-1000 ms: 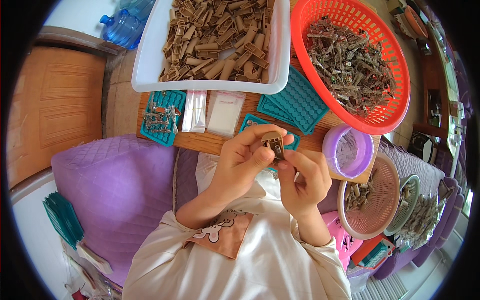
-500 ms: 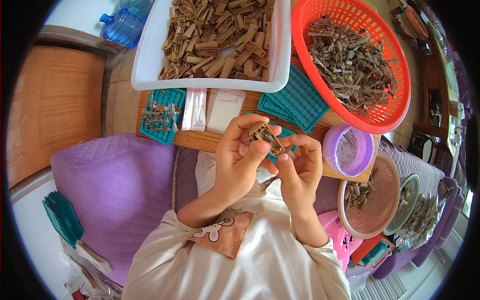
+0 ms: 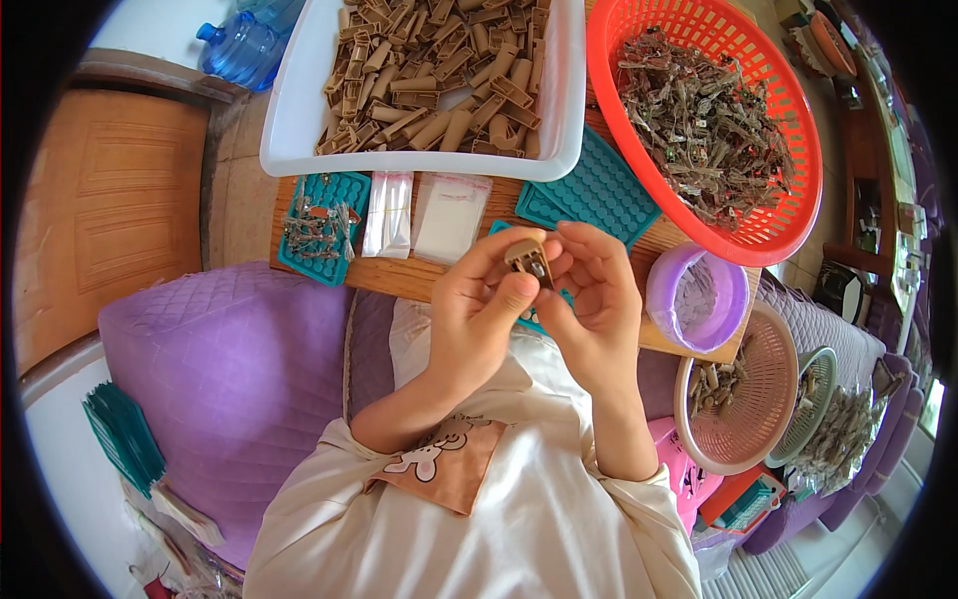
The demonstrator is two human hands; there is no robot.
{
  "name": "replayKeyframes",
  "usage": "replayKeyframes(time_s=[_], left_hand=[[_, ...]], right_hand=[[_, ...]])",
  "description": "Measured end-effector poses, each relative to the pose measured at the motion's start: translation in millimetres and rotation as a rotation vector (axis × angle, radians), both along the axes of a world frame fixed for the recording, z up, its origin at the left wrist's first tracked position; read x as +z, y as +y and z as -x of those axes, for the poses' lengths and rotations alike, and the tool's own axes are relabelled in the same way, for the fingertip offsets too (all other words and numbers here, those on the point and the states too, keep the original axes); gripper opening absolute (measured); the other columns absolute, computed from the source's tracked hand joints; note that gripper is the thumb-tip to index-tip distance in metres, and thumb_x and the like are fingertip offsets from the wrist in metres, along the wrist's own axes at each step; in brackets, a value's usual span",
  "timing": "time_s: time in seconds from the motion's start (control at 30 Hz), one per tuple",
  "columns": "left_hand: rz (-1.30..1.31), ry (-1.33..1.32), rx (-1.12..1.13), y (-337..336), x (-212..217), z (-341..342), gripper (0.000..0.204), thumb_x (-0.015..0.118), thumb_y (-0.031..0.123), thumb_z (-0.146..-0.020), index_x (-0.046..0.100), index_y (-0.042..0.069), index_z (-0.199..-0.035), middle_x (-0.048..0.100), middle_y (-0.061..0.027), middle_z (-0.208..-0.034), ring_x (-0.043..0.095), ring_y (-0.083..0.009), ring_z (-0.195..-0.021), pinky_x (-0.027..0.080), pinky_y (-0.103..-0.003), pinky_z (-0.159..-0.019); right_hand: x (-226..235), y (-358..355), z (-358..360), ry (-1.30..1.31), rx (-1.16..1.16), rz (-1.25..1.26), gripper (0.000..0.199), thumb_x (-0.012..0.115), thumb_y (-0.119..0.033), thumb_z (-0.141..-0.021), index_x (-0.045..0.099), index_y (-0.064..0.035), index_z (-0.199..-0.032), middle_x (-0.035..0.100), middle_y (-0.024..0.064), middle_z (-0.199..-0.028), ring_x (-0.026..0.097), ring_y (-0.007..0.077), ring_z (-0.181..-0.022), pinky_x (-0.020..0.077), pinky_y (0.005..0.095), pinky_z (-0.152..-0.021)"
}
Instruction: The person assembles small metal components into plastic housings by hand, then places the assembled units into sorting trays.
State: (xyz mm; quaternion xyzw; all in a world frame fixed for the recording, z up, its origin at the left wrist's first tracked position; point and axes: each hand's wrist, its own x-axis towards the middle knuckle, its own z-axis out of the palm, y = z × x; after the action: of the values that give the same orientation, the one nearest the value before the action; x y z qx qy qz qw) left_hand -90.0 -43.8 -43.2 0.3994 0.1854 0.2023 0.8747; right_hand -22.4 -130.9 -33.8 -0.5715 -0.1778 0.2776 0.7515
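Between my two hands, a small brown plastic casing [image 3: 527, 257] is tilted with its hollow side up. A dark and shiny metallic bit shows inside it, too small to name. My left hand [image 3: 474, 314] pinches the casing between thumb and fingers. From the other side, my right hand [image 3: 597, 314] has its thumb against the casing's lower end, with its fingers curled behind. What those curled fingers may also hold is hidden. Beneath the hands, a teal dimpled tray [image 3: 532, 321] is partly covered.
A white bin [image 3: 419, 165] of brown casings stands at the back, beside a red basket [image 3: 689, 215] of wired parts. Teal trays [image 3: 624, 200], clear plastic bags [image 3: 451, 215], another teal tray with metal parts [image 3: 319, 265] and a purple tub [image 3: 736, 299] sit on the wooden table.
The casing has turned more upright in my left hand. My right hand's fingers have risen and curled in behind it. The dark wire bundle that hung below the hands is out of sight.
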Motion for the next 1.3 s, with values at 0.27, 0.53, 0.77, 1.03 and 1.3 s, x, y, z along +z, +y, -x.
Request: replayKeyframes(time_s=[0.27,0.53,0.77,1.03,1.3], left_hand=[[-0.226,0.043,-0.025,2.6,1.6,4.7,0.032,0.053,0.009,-0.081,0.045,-0.003,-0.11,0.055,-0.0128,-0.1,0.054,-0.0171,-0.092,0.045,-0.026,-0.079],[-0.048,0.186,0.014,43.4,-0.5,14.8,0.048,0.059,0.023,-0.076,0.042,-0.001,-0.114,0.057,-0.014,-0.096,0.061,-0.0221,-0.077,0.054,-0.028,-0.061],[0.072,0.229,-0.174,37.2,-14.6,24.5,0.048,0.06,0.02,-0.076,0.042,-0.001,-0.115,0.057,-0.0131,-0.094,0.061,-0.021,-0.074,0.054,-0.027,-0.06],[0.108,0.285,-0.308,30.6,-18.6,27.5,0.046,0.062,0.019,-0.074,0.045,0.002,-0.114,0.057,-0.0114,-0.094,0.061,-0.0213,-0.074,0.053,-0.029,-0.06],[0.038,0.253,-0.301,16.6,-20.9,25.6,0.038,0.059,0.013,-0.077,0.046,0.0,-0.111,0.056,-0.0099,-0.094,0.059,-0.0181,-0.077,0.051,-0.026,-0.068]], right_hand=[[-1.0,6.8,-16.8,-0.265,0.134,0.23,0.03,0.059,-0.001,-0.069,0.05,0.0019,-0.098,0.057,0.009,-0.083,0.056,0.0136,-0.075,0.0465,0.0261,-0.068],[-31.8,-24.3,-12.0,-0.5,0.037,0.588,0.022,0.058,-0.002,-0.073,0.053,-0.0007,-0.094,0.058,0.0106,-0.078,0.057,0.0194,-0.069,0.0461,0.0272,-0.059],[-65.8,-16.8,-9.6,-1.033,-0.034,0.722,0.024,0.057,0.003,-0.067,0.055,-0.0026,-0.09,0.058,0.0081,-0.075,0.054,0.0218,-0.067,0.0451,0.0298,-0.057],[-71.5,-14.2,-14.1,-1.001,-0.005,0.633,0.02,0.056,0.006,-0.066,0.054,-0.0019,-0.084,0.056,0.01,-0.077,0.053,0.0231,-0.062,0.0439,0.0314,-0.056],[-22.6,-6.1,12.2,-0.929,-0.127,0.276,0.023,0.06,0.009,-0.061,0.053,-0.002,-0.08,0.057,0.0096,-0.075,0.058,0.0234,-0.071,0.0463,0.0283,-0.061]])
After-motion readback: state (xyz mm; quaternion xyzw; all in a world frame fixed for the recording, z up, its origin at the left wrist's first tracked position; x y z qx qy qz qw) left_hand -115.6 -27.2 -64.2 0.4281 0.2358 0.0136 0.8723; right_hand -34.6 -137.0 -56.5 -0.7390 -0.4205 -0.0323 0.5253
